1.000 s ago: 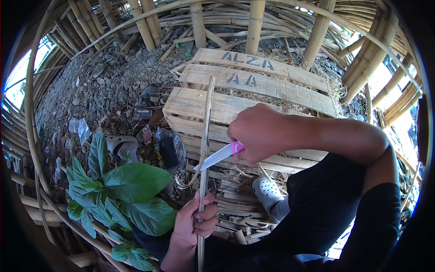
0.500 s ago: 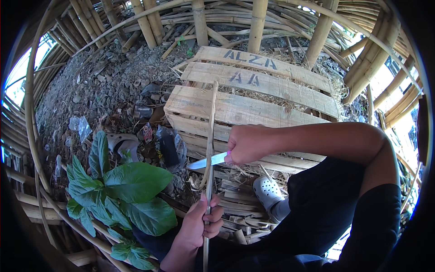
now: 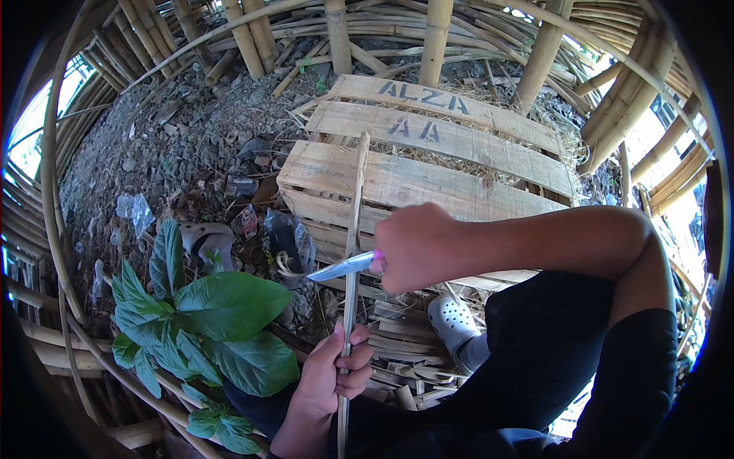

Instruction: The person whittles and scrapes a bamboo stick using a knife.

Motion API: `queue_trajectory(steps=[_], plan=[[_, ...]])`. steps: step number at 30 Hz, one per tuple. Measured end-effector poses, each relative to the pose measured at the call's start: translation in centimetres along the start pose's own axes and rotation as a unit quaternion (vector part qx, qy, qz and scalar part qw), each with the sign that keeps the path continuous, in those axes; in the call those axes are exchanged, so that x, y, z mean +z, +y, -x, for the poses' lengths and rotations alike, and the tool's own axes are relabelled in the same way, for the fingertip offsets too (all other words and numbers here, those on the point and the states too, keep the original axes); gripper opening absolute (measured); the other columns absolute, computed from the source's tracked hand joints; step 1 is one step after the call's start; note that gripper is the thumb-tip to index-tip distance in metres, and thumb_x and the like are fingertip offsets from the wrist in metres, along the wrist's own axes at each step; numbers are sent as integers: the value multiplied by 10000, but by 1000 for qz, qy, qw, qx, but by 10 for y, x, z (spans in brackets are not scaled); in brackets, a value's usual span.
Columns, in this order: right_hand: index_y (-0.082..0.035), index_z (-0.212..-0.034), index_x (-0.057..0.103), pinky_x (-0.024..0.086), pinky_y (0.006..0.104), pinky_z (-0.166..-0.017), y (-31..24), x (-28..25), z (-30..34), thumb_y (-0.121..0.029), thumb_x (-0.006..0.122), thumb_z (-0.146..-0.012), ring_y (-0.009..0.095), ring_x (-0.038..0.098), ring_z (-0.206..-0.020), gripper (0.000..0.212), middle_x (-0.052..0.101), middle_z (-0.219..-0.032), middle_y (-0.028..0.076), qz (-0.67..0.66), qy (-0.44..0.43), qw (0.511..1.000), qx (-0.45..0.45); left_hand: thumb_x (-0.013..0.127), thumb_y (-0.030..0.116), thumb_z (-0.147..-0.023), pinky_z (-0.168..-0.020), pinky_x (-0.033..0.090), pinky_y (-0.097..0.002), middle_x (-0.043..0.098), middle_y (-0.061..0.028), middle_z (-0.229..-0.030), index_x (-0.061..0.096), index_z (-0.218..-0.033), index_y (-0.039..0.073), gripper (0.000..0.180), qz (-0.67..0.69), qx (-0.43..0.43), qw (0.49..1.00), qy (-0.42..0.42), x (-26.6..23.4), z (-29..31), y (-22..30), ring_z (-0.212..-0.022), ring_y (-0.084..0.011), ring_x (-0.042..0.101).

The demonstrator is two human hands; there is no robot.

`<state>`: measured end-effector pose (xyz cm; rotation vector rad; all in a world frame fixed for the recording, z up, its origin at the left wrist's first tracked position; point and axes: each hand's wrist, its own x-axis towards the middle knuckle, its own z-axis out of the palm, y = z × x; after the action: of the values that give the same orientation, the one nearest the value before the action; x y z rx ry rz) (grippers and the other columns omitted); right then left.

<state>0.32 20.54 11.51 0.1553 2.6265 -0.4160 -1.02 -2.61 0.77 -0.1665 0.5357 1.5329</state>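
Note:
My left hand [image 3: 336,363] is closed around the lower part of a long, thin bamboo strip [image 3: 356,200], which stands nearly upright in front of me. In my right hand [image 3: 419,246] is a knife with a pink handle [image 3: 378,262]. Its silvery blade [image 3: 342,268] crosses the strip above my left hand and points left. A pale curled shaving [image 3: 287,269] shows by the blade's tip; whether it still hangs on the strip I cannot tell. Behind the strip's upper end lies a slatted wooden crate [image 3: 428,180].
A leafy green plant [image 3: 229,306] grows at the left. My foot in a light clog [image 3: 453,321] rests beside split bamboo pieces [image 3: 397,336]; another clog [image 3: 206,237] is at left. Plastic scraps [image 3: 136,214] lie on rocky soil. Bamboo poles [image 3: 436,38] fence the far side.
The knife and my right hand have shifted slightly left, and the blade's angle has changed. The curled shaving has gone from below the blade to its tip. My left hand keeps its grip.

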Motion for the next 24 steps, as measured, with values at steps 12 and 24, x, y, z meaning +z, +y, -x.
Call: queue_trajectory(steps=[12,24], plan=[[-15,-715,617,482,433,-513,5,28,-9,-314,496,-930,320,614,-553,388,573,-574,144,122,133,966,-185,357,449,-1000,-353,134,-189,276,75,-621,420,-918,166,301,33,-4,999,-35,-5,6,5,-440,-21,203],[-37,-754,595,482,392,-468,3,34,-13,-364,449,-959,308,617,-528,412,583,-571,116,188,189,946,-183,359,466,-995,-350,128,-192,267,81,-608,415,-906,174,311,47,-1,999,-27,2,14,8,-426,-13,188]])
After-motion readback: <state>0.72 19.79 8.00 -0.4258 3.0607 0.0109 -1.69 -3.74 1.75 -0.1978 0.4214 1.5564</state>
